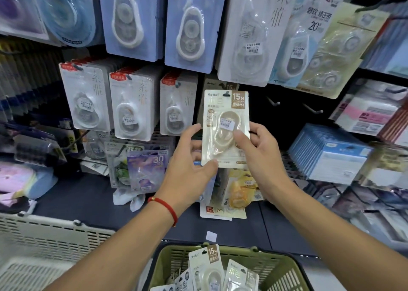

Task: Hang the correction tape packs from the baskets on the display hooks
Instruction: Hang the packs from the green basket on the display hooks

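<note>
The display wall (136, 54) was crowded with hanging packs. Below, a green basket (284, 266) held more packs beside a white basket (44, 242). Both hands held one beige pack (226, 127) upright at a hook (227, 94). The left hand (187, 164) pinched its lower left edge; the right hand (258, 156) pinched its right side, thumb on the front.
</note>
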Motion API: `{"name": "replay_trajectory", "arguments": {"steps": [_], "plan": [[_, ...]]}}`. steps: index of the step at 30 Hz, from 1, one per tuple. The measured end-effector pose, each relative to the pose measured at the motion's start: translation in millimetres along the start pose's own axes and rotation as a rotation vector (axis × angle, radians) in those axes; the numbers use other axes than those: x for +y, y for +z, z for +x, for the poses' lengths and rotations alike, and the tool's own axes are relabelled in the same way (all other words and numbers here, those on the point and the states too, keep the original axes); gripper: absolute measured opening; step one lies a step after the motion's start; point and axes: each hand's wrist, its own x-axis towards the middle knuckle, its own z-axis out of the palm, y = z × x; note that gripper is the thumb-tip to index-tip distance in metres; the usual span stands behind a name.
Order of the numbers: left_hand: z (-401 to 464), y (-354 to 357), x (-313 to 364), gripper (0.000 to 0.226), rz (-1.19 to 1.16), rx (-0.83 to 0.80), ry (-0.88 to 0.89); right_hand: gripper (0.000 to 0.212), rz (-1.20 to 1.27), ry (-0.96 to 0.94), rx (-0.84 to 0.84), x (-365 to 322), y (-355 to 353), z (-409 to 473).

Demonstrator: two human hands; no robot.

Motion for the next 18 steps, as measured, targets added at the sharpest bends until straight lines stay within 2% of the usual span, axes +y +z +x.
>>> {"name": "replay_trajectory", "arguments": {"steps": [4, 6, 9, 12, 14, 16, 18], "plan": [[3, -4, -3, 0.07, 0.015, 0.017, 0.021, 0.035, -0.024, -0.026, 0.049, 9, 5, 6], [9, -12, -7, 0.064, 0.226, 0.041, 0.073, 0.038, -0.118, -0.032, 0.096, 20, 13, 18], [24, -24, -17, 0.071, 0.594, 0.056, 0.13, 0.052, -0.284, -0.001, 0.131, 35, 27, 49], [37, -27, -28, 0.077, 0.725, 0.051, 0.156, 0.057, -0.353, 0.019, 0.113, 49, 37, 79], [41, -28, -38, 0.079, 0.787, 0.042, 0.171, 0.062, -0.491, -0.004, 0.151, 58, 42, 82], [43, -29, -46, 0.082, 0.856, 0.049, 0.182, 0.061, -0.663, -0.229, 0.213, 65, 46, 74], [45, -28, -51, 0.087, 0.915, 0.066, 0.182, 0.059, -0.89, -0.518, 0.143, 70, 48, 71]]}}
